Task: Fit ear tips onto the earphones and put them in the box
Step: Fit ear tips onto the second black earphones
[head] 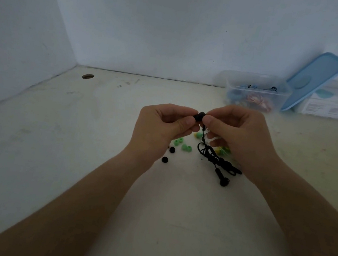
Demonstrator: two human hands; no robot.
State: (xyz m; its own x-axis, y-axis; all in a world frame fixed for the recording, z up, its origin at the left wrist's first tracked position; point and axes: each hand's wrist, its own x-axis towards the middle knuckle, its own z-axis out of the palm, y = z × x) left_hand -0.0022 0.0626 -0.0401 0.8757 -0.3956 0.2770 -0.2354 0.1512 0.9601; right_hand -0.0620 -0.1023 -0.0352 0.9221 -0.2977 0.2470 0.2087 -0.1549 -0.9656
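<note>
Above the middle of the pale worktop (pixel 54 133), my left hand (pixel 159 126) pinches a small black rubber ear tip (pixel 199 117); my right hand (pixel 238 137) grips the black wired earphones (pixel 217 160).

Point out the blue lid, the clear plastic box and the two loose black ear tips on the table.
blue lid (pixel 316 80): head view, middle of its flat face.
clear plastic box (pixel 255 92): head view, front wall.
loose black ear tips (pixel 172 149): head view, on the upper one of the two.
</note>
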